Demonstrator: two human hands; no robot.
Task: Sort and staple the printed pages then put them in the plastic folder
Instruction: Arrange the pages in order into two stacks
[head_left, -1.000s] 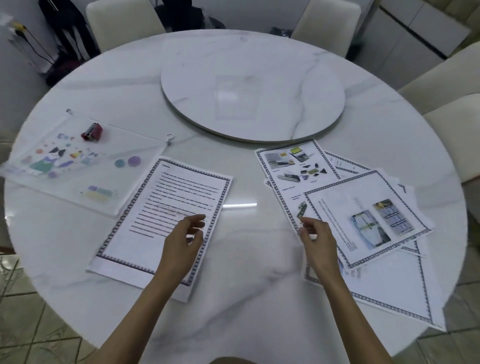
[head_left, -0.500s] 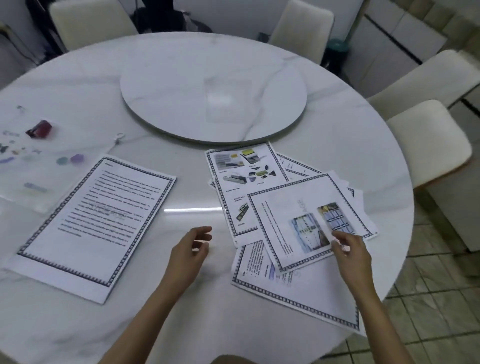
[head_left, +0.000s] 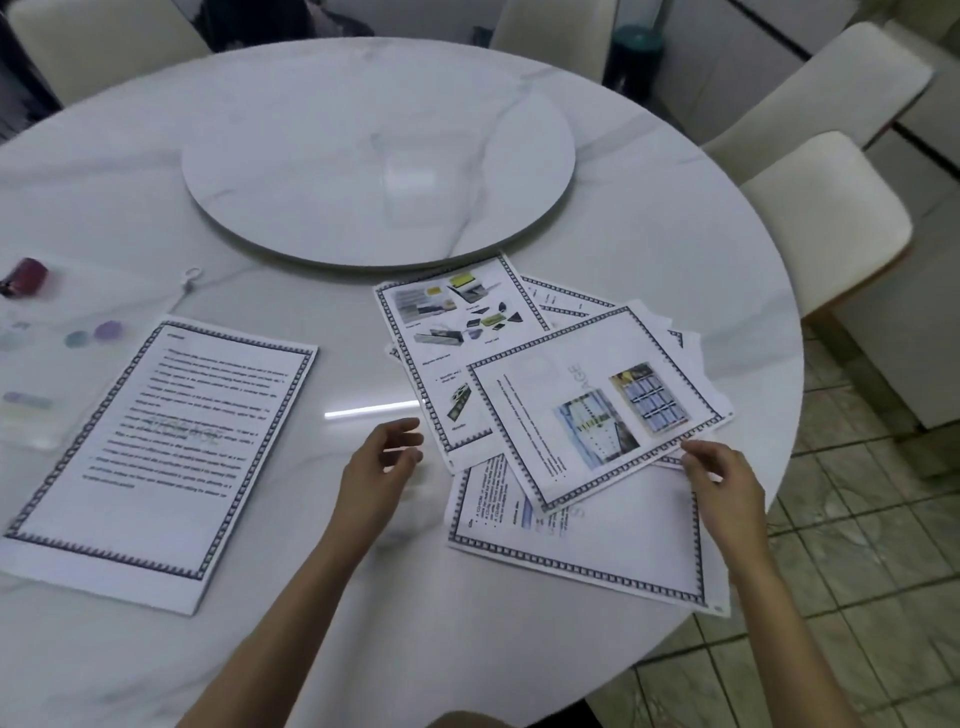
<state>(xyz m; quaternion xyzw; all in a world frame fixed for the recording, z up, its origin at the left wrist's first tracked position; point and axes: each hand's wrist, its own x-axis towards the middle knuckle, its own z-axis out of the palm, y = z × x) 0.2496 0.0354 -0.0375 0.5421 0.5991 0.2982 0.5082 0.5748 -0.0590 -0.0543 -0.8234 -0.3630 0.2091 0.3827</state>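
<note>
sorting step. loose pages fanned on the desk's right; text page left, plastic folder beyond it. left hand slack, empty. right hand at top picture page's near edge, cannot tell if pinching. next: lift it singly.

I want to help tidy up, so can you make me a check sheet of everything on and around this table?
Surface: round white marble table with raised round turntable.
Job's things: bordered text page lying left; loose overlapping bordered picture pages right; clear plastic folder far left, small red stapler on it.
Clutter: nothing seen.
Grips: left hand open, holding nothing; right hand fingertips at those pages' edge, hold unclear.
Cables: nothing seen.
Surroundings: cream chairs, tiled floor.
</note>
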